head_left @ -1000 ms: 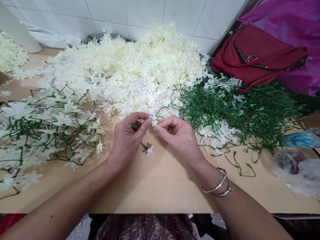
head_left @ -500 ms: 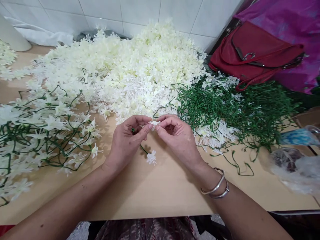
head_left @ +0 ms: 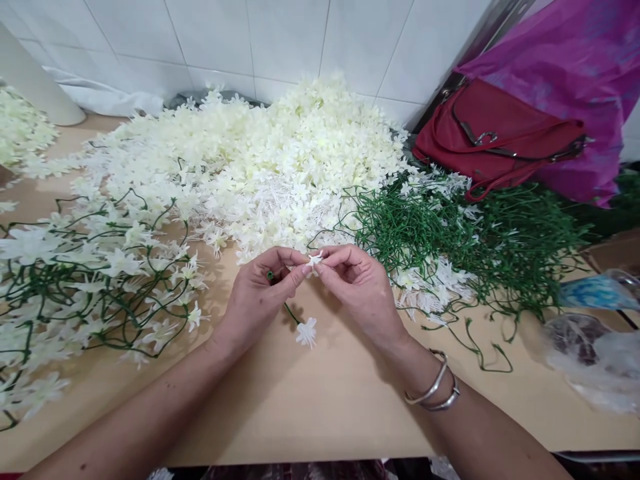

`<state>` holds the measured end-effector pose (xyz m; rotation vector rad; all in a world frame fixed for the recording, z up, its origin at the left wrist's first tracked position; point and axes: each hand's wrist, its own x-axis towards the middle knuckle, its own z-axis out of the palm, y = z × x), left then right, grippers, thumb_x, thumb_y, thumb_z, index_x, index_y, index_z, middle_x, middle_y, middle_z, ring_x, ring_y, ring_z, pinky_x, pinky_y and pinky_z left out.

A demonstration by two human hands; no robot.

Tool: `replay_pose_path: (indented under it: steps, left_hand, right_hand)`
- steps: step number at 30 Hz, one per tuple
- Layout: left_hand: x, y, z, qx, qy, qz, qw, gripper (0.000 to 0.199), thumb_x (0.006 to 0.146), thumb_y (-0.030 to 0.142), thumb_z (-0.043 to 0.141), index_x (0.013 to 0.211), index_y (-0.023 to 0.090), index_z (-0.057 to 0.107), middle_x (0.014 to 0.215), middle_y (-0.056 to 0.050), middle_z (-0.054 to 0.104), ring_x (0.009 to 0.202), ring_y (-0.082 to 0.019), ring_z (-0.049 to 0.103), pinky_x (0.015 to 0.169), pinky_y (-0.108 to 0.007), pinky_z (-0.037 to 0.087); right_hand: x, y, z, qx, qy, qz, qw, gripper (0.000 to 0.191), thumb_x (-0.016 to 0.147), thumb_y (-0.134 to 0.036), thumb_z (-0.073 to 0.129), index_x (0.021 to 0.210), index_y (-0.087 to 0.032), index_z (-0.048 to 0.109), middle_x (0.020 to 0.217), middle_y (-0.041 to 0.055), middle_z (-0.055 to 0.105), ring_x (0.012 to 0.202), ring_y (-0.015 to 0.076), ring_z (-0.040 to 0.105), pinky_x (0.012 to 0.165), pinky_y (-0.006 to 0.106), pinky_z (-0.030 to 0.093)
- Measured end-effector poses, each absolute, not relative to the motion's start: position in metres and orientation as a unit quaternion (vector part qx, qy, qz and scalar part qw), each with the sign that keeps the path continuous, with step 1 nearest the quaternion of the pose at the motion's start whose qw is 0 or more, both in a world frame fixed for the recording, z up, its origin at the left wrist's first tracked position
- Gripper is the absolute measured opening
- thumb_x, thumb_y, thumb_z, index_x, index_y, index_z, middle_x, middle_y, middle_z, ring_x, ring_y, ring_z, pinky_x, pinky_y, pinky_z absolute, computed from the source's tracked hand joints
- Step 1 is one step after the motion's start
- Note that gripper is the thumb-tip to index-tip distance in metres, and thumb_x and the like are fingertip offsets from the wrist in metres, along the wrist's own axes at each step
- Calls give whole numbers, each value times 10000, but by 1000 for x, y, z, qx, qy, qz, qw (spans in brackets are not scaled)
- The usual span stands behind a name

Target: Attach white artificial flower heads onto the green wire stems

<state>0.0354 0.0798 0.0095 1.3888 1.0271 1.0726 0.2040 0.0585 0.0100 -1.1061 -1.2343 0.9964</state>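
Observation:
My left hand (head_left: pixel 257 297) pinches a thin green stem (head_left: pixel 290 312); a white flower (head_left: pixel 306 331) hangs at the stem's lower end over the wooden table (head_left: pixel 320 400). My right hand (head_left: pixel 363 290), with two silver bangles (head_left: pixel 434 387) on its wrist, holds a small white flower (head_left: pixel 315 259) between thumb and fingers. The fingertips of both hands meet at that small flower, just in front of the big heap of loose cream-white flowers (head_left: pixel 250 160).
Finished stems with flowers (head_left: pixel 90 273) lie spread at the left. A tangle of bare green stems (head_left: pixel 475 233) lies at the right, behind it a red handbag (head_left: pixel 495 137) and purple cloth (head_left: pixel 565 73). Plastic bags (head_left: pixel 590 340) sit at the right edge.
The view has shifted a little. Both hands stay together at the same spot; the small white flower is now pressed between the fingertips of both hands.

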Motion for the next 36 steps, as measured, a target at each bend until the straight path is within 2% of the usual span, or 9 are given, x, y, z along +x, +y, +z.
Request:
replay_pose_path:
  steps: [3, 7, 10, 14, 20, 23, 26, 30, 36]
  left_hand:
    - [32, 78, 15, 605, 427, 421, 524, 154, 910, 316, 651, 988, 202, 720, 766, -3, 632, 663, -144, 566, 604, -266, 466]
    - [26, 78, 20, 653, 428, 378, 497, 366, 892, 190, 476, 1152, 210, 734, 929, -41, 662, 900, -192, 631, 838, -324, 525]
    - [23, 79, 18, 665, 402, 376, 505, 398, 916, 196, 431, 1178, 202, 731, 937, -53, 662, 900, -202, 617, 890, -358, 522]
    - [24, 82, 15, 631, 336, 373, 591, 308, 989, 256, 432, 1129, 211, 703, 932, -50, 654, 921, -203, 613, 952, -376, 519]
    - [20, 84, 12, 501, 293, 379, 720, 230, 952, 314, 476, 1068, 222, 651, 751, 32, 382, 605, -142, 334, 692, -320, 539]
    - [17, 84, 9, 510, 292, 360, 725, 321, 985, 401, 450, 1018, 189, 690, 774, 6, 403, 642, -152, 370, 642, -298, 505]
    - [17, 85, 8, 563, 324, 345, 677, 394, 1044, 451, 432, 1020, 188, 724, 778, -7, 452, 681, -160, 432, 680, -295, 511]
    - [18, 88, 14, 654, 353, 322, 586, 388, 1043, 490, 479, 977, 200, 727, 714, -4, 512, 696, -167, 513, 693, -286, 505]
    - [14, 89, 20, 699, 354, 309, 539, 392, 1063, 476, 444, 940, 217, 711, 659, 26, 478, 639, -145, 484, 639, -251, 442]
  right_hand:
    - [207, 61, 12, -499, -504, 386, 590, 99, 817, -214, 773, 779, -227, 683, 967, 38, 731, 937, 188, 700, 905, 344, 559]
    - [212, 64, 15, -494, -483, 397, 604, 147, 782, -239, 815, 871, -234, 699, 875, 9, 714, 820, 165, 659, 784, 300, 549]
    - [215, 63, 19, -497, -498, 407, 583, 201, 812, -263, 807, 999, -233, 741, 865, 7, 717, 792, 159, 639, 749, 294, 527]
    - [218, 62, 21, -501, -524, 392, 566, 104, 839, -267, 795, 910, -218, 736, 837, 5, 707, 775, 155, 633, 739, 294, 515]
    - [233, 73, 10, -491, -469, 345, 647, 117, 913, -310, 761, 949, -241, 674, 819, -19, 695, 783, 150, 671, 788, 292, 532]
    - [236, 74, 11, -485, -462, 350, 655, 118, 921, -308, 760, 951, -239, 670, 802, -25, 698, 768, 144, 683, 802, 292, 532]
    - [228, 68, 18, -476, -517, 417, 577, 129, 924, -328, 755, 956, -233, 675, 814, -7, 710, 775, 158, 690, 777, 303, 544]
    - [218, 60, 23, -467, -571, 425, 525, 142, 949, -351, 721, 927, -221, 668, 1017, 51, 734, 942, 183, 699, 881, 334, 545]
    - [222, 59, 22, -485, -575, 439, 491, 145, 920, -344, 752, 933, -216, 687, 823, 12, 709, 806, 175, 667, 783, 325, 529]
